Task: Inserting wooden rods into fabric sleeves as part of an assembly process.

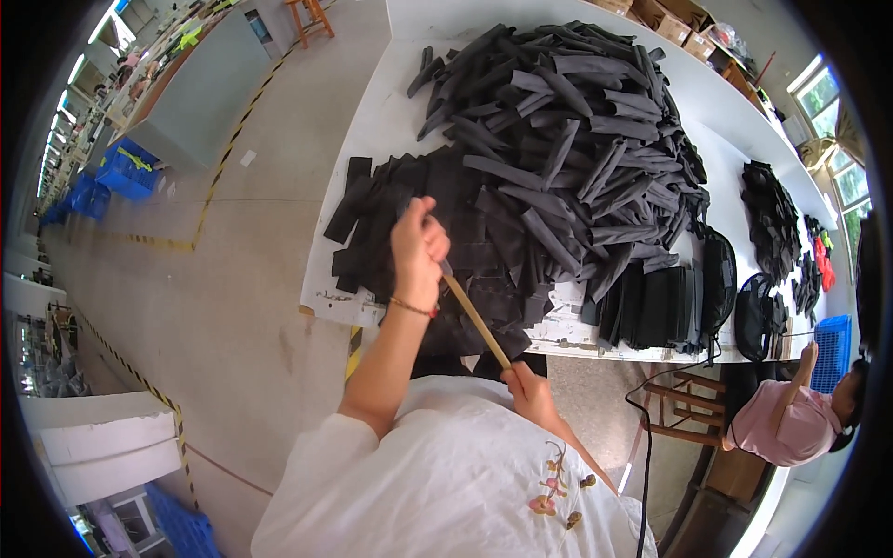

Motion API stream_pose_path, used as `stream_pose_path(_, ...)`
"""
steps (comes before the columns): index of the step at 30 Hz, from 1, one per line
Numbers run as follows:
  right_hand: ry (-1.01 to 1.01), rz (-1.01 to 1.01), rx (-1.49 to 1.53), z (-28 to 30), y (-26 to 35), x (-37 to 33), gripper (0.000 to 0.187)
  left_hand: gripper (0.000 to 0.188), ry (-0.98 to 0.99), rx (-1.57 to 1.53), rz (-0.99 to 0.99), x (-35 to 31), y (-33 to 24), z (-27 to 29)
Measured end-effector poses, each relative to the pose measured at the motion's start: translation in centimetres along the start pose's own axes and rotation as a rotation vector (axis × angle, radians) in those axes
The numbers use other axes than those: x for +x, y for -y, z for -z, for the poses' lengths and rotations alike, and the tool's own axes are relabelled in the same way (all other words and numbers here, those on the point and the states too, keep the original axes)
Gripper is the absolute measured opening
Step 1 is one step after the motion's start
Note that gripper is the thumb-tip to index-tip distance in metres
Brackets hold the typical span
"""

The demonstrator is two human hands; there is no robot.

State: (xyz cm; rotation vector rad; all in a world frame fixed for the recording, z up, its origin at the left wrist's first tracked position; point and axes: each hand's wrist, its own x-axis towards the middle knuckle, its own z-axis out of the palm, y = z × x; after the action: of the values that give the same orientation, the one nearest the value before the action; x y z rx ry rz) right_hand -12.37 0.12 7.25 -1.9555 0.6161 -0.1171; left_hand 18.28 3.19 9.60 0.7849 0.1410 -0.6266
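A thin wooden stick (479,321) slants between my hands over the front edge of the table. My right hand (533,391) is closed round its near end, close to my body. My left hand (419,244) is closed at its far end, around a dark fabric piece that shows only as a bit of grey beside the stick. Flat black fabric pieces (358,200) lie spread under and around my left hand. Beyond them rises a large heap of dark grey, tube-like fabric strips (577,121).
Neat black stacks (651,307) stand at the white table's (372,121) front edge, beside black mesh-like pieces (716,279). A black cable (642,400) hangs down to my right. A co-worker in pink (791,418) sits near a wooden stool (684,409) and a blue basket (831,353).
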Motion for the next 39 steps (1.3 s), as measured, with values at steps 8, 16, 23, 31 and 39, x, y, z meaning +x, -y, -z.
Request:
stream_pose_path(8,-0.171,-0.021,0.205,2.2,1.8,1.7,0.027,0.022,-0.030,-0.114,-0.021,0.2,-0.2,-0.8)
stream_pose_path(16,0.242,0.249,0.389,0.8,7.0,5.7,0.015,0.019,-0.053,-0.036,0.093,-3.0,1.1,1.2)
stream_pose_path(23,0.166,-0.060,0.739,3.9,9.3,7.5,0.023,0.036,0.417,0.098,0.092,-7.9,-0.9,-1.6)
stream_pose_path(31,-0.181,0.153,0.357,10.0,12.3,15.6,0.013,0.021,0.754,0.653,0.340,-9.4,2.0,2.7)
stream_pose_path(39,-0.633,0.419,0.534,24.5,14.3,26.1,0.031,0.011,0.594,1.280,-0.679,-4.3,1.9,0.7)
